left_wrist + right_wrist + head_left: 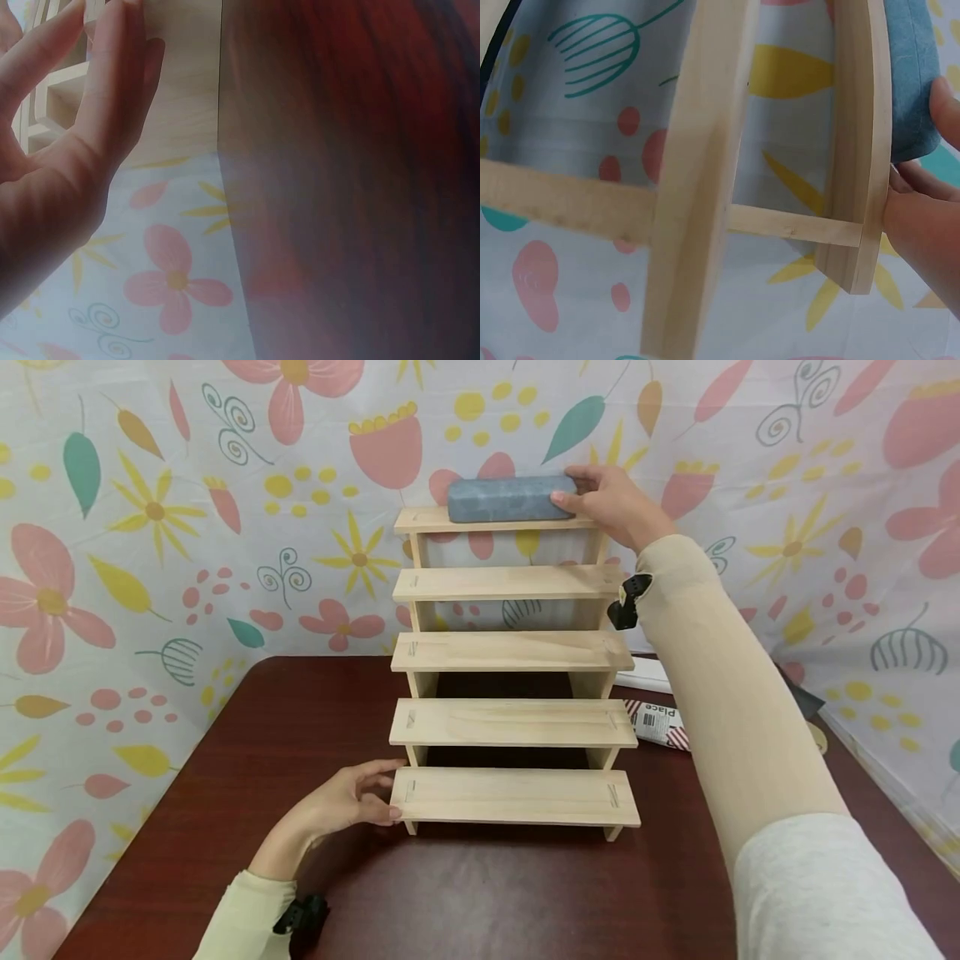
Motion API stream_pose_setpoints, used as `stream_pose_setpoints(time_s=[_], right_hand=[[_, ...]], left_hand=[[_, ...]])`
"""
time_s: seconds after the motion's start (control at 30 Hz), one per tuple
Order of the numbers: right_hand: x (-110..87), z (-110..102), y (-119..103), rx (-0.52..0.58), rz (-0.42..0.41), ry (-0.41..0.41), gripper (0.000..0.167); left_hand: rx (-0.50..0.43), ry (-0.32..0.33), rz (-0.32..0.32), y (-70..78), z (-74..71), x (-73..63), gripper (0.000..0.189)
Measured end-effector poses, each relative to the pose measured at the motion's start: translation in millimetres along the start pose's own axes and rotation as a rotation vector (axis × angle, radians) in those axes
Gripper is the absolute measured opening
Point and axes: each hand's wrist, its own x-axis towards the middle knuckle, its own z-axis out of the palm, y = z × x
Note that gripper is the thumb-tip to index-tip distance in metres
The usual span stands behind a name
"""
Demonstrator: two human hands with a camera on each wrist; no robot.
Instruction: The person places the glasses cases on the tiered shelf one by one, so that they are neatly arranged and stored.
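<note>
A pale wooden stepped rack [513, 652] with several shelves stands on the dark red table [480, 893]. A grey-blue rectangular block [510, 498] lies on the top shelf. My right hand [611, 502] grips the block's right end, thumb on its front. In the right wrist view the block [909, 71] sits above the shelf edge [859, 150] with my fingers [949, 112] on it. My left hand [352, 797] rests with relaxed fingers against the left end of the bottom shelf. The left wrist view shows those fingers [112, 90] lying on the wood.
A flowered cloth [150, 527] hangs behind and to both sides of the table. A red-and-white printed packet [660, 723] and white paper [645, 673] lie on the table right of the rack, partly behind my right arm.
</note>
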Motion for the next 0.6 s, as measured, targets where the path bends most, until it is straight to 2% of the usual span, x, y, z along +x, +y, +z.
stream_pose_setpoints(time_s=[0.1, 0.3, 0.47, 0.6], right_hand=[[-1.4, -2, 3, -0.018, -0.042, 0.013, 0.076], [-12.9, -9, 15, 0.068, -0.142, 0.067, 0.070], [-33.9, -26, 30, 0.134, -0.205, 0.140, 0.068], [-56.2, -43, 45, 0.099, -0.188, 0.211, 0.065]], left_hand=[[0.002, -0.006, 0.006, 0.5, -0.5, 0.7, 0.080], [-0.007, -0.019, 0.010, 0.5, 0.2, 2.9, 0.080], [-0.006, -0.038, 0.017, 1.1, 0.2, 7.5, 0.080], [0.001, -0.040, 0.018, 0.6, -1.4, 9.6, 0.081]])
